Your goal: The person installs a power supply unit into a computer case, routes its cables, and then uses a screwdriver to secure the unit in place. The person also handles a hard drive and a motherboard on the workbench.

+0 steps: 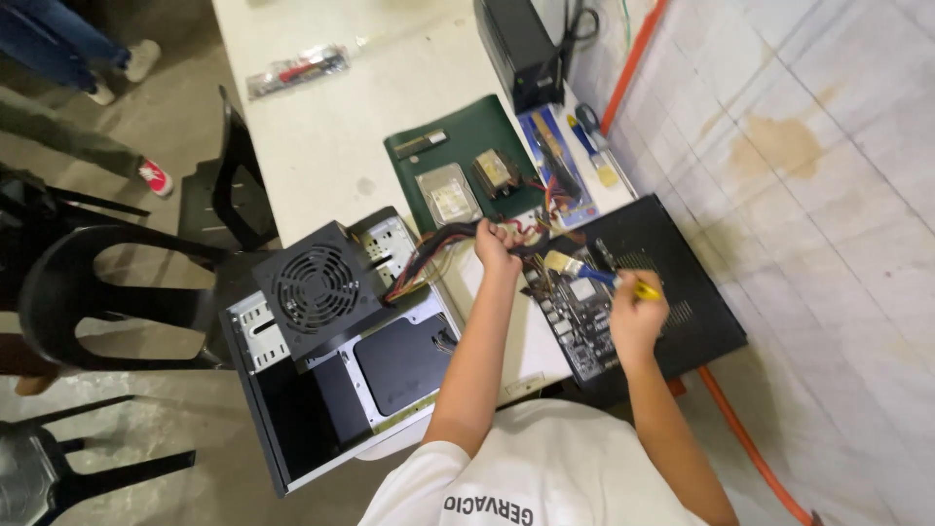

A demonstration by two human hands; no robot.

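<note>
My left hand [494,244] is shut on a bundle of coloured power cables [438,248] that runs from a black power supply with a round fan [317,287]. That supply rests on an open computer case [292,419] at the table's near edge. In my right hand [638,317] is a paintbrush with a blue and yellow handle [609,280], its bristles over a motherboard [579,317]. The board lies on a black case panel [691,292].
A green mat [467,122] holds a drive [448,195], a memory stick [421,144] and a small metal part [495,172]. A black box [521,49] and a bagged tool [297,70] lie farther back. Black chairs [107,292] and other people's legs [78,146] are at left.
</note>
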